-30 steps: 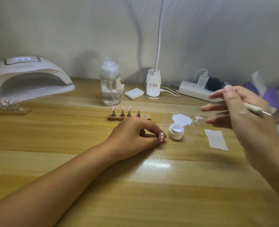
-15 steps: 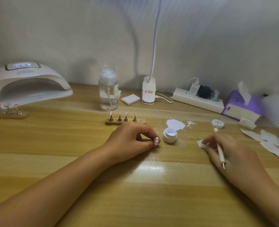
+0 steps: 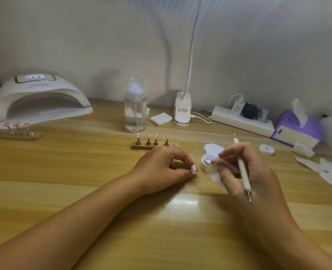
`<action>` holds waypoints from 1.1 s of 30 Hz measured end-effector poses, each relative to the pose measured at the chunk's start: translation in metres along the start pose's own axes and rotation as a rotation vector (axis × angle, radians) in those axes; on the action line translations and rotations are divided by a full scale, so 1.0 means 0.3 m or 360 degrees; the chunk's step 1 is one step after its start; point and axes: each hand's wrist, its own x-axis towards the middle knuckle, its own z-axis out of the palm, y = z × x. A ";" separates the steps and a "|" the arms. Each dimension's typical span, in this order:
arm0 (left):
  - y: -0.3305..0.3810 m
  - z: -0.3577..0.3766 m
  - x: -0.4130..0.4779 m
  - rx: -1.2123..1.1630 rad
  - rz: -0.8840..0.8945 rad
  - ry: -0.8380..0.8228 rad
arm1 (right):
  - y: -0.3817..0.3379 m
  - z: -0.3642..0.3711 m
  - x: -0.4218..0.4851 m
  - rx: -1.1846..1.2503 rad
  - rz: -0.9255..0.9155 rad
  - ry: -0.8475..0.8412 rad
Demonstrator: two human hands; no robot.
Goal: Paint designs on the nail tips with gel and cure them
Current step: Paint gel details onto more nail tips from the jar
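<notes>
Curing lamp (image 3: 40,100): white dome at ten o'clock on the wooden table (image 3: 83,172), display lit.
Side rack (image 3: 11,131): wooden strip of pink tips at nine o'clock, just in front of the lamp's mouth.
Stand (image 3: 151,142): four pink tips upright, at twelve o'clock from the left hand.
Left hand (image 3: 161,168): resting at the table's centre, fingers curled, thumb and forefinger pinching one nail tip.
Nail tip (image 3: 194,169): pink with white dots, at the hand's three o'clock edge.
Gel pot (image 3: 206,162): white, open, just beside the tip at three o'clock.
Right hand (image 3: 246,172): fingers closed around a dotting tool, fingertips also pinching a paper scrap (image 3: 215,175) over the pot.
Dotting tool (image 3: 243,168): white, pointing from twelve to six o'clock.
Tissue box (image 3: 297,129): purple, at two o'clock.
</notes>
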 end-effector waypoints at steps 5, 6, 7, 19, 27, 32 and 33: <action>0.007 -0.007 -0.001 0.0107 -0.0019 -0.0026 | 0.005 -0.013 -0.012 0.0092 -0.0050 0.0116; 0.008 -0.008 -0.002 0.0113 -0.0021 -0.0018 | 0.001 -0.016 -0.011 0.0110 -0.0055 0.0121; 0.007 -0.007 -0.002 0.0119 -0.0020 -0.0010 | -0.001 -0.017 -0.012 0.0101 -0.0061 0.0108; 0.108 -0.058 -0.062 -0.0105 0.0053 0.0338 | 0.010 -0.020 -0.021 0.0212 -0.0181 -0.0006; 0.206 -0.004 -0.077 -0.0459 0.0050 0.0016 | -0.012 -0.033 -0.020 0.0305 -0.0208 0.0053; 0.217 0.019 -0.084 -0.0530 -0.0062 0.0133 | -0.035 -0.031 -0.032 0.0258 -0.0221 0.0127; 0.221 0.025 -0.085 -0.0595 -0.0092 0.0163 | -0.034 -0.028 -0.032 0.0199 -0.0230 0.0139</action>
